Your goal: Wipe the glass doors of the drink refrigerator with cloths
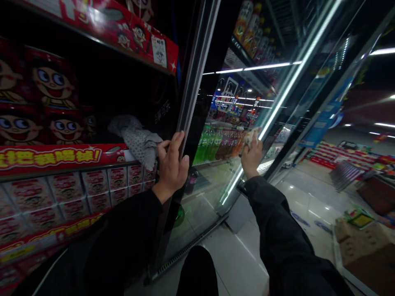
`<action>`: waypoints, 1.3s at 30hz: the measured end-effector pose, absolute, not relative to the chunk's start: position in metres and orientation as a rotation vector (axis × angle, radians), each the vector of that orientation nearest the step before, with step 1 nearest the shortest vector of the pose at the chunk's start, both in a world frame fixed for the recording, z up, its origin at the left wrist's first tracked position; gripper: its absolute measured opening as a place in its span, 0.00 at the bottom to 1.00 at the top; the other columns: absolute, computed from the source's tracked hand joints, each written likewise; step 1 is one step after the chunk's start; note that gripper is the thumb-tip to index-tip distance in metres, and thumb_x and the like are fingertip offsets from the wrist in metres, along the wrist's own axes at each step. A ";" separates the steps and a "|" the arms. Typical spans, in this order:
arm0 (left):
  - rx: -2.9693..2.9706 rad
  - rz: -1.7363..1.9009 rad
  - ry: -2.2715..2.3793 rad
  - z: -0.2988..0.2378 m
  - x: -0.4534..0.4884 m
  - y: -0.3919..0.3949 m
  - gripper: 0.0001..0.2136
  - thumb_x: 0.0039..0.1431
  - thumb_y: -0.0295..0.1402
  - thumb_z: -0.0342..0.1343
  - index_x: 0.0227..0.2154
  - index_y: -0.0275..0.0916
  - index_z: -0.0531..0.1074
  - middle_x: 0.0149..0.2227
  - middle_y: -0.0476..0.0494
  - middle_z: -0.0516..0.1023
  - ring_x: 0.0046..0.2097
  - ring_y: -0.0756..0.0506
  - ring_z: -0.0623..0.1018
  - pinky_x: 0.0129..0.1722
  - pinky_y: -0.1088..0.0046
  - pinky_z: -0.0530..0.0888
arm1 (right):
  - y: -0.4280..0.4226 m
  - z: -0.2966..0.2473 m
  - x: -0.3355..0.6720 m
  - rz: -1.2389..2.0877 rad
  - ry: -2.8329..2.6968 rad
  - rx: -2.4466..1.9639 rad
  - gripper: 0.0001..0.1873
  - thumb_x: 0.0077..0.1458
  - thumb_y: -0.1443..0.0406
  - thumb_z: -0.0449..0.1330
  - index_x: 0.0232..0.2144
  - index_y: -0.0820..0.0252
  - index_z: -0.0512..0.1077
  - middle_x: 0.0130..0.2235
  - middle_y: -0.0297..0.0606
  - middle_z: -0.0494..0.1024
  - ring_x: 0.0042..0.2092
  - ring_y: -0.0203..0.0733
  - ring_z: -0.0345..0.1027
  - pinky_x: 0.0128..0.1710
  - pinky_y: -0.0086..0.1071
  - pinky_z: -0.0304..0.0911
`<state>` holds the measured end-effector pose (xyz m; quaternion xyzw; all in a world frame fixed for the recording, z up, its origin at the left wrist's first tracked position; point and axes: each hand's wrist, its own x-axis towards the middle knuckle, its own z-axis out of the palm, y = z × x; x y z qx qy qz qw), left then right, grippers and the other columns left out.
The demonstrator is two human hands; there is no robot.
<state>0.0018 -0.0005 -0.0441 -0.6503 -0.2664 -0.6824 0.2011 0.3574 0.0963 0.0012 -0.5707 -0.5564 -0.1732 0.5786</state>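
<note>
My left hand [172,167] rests against the upright dark frame [191,82] of a glass-fronted drinks fridge, fingers apart and partly stretched. Just beside its fingertips, a grey dotted cloth [138,139] hangs bunched over a shelf edge; whether the hand touches it is unclear. Further right, my right hand [251,158] is closed on a pale cloth [251,135] and presses it to the glass door [212,197]. Behind or mirrored in that glass are green bottles [210,144] and other drinks.
Red shelving on the left holds red cartoon-face packs [54,84] and boxed drink packs [95,183]. A bright light strip [286,88] runs along the door. Brown cartons [361,242] stand on the tiled floor [240,255] at right. My knee [197,271] is below.
</note>
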 end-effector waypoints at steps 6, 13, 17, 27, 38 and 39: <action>-1.811 -1.891 -0.736 -0.042 0.003 0.000 0.31 0.81 0.43 0.43 0.81 0.42 0.50 0.73 0.34 0.73 0.67 0.36 0.71 0.65 0.54 0.67 | 0.097 0.013 0.372 -0.233 -1.234 -1.395 0.36 0.64 0.59 0.50 0.70 0.67 0.67 0.59 0.57 0.79 0.61 0.57 0.73 0.68 0.54 0.67; -1.810 -1.904 -0.701 -0.041 0.003 -0.002 0.30 0.81 0.43 0.43 0.80 0.42 0.51 0.74 0.34 0.73 0.67 0.36 0.72 0.64 0.56 0.67 | 0.082 0.002 0.279 -0.336 -1.192 -1.280 0.36 0.70 0.53 0.49 0.76 0.56 0.58 0.67 0.57 0.68 0.70 0.61 0.62 0.74 0.65 0.56; -1.846 -1.903 -0.743 -0.042 0.002 -0.002 0.31 0.81 0.46 0.42 0.80 0.42 0.52 0.75 0.34 0.71 0.68 0.35 0.72 0.65 0.55 0.65 | 0.047 -0.015 0.197 -0.553 -1.438 -0.936 0.35 0.73 0.52 0.50 0.77 0.48 0.57 0.65 0.51 0.69 0.64 0.58 0.65 0.69 0.62 0.63; -1.823 -1.905 -0.735 -0.046 -0.001 0.005 0.35 0.79 0.56 0.35 0.79 0.46 0.55 0.76 0.37 0.68 0.68 0.32 0.71 0.65 0.52 0.68 | 0.049 -0.048 0.164 -0.935 -1.728 -0.428 0.36 0.71 0.42 0.59 0.74 0.42 0.65 0.45 0.40 0.73 0.45 0.48 0.69 0.52 0.44 0.70; -1.783 -1.963 -0.815 -0.047 0.003 0.002 0.32 0.80 0.54 0.38 0.78 0.46 0.58 0.74 0.36 0.69 0.67 0.33 0.70 0.63 0.52 0.70 | 0.104 -0.047 0.319 -0.544 -1.393 -1.081 0.32 0.68 0.58 0.52 0.71 0.57 0.70 0.57 0.50 0.73 0.59 0.55 0.69 0.66 0.60 0.69; -1.782 -1.962 -0.814 -0.047 0.002 0.003 0.32 0.80 0.54 0.38 0.78 0.46 0.58 0.74 0.35 0.69 0.67 0.34 0.70 0.64 0.52 0.70 | 0.104 -0.045 0.333 -0.469 -1.327 -1.168 0.34 0.65 0.60 0.53 0.71 0.58 0.69 0.58 0.52 0.72 0.61 0.55 0.69 0.67 0.59 0.67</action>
